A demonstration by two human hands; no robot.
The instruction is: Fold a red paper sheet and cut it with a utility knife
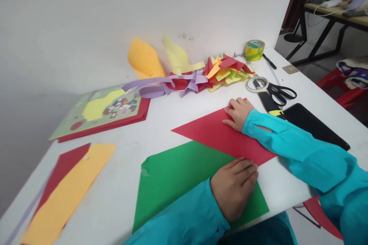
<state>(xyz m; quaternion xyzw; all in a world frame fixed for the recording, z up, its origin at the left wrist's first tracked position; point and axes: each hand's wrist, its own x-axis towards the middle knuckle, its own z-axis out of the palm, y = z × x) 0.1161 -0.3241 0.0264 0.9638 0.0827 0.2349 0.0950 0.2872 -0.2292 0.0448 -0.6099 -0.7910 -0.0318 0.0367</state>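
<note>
A red sheet of paper (207, 130), apparently folded into a triangle, lies partly over a green sheet of paper (175, 172). My left hand (234, 189) rests flat on the green sheet, its fingertips at the red paper's lower edge. On the red paper's far edge lies my right hand (239, 114), fingers spread and slightly bent, pressing down on it. Neither hand is wrapped around anything. The right sleeve hides part of the red paper's right side, and the left forearm covers some of the green sheet.
Folded coloured paper pieces (227, 71) line the wall. To the right are a tape roll (254, 50), scissors (280, 93) and a black flat device (313, 124). A picture book (100, 111) on red paper and orange strips (74, 187) lie left.
</note>
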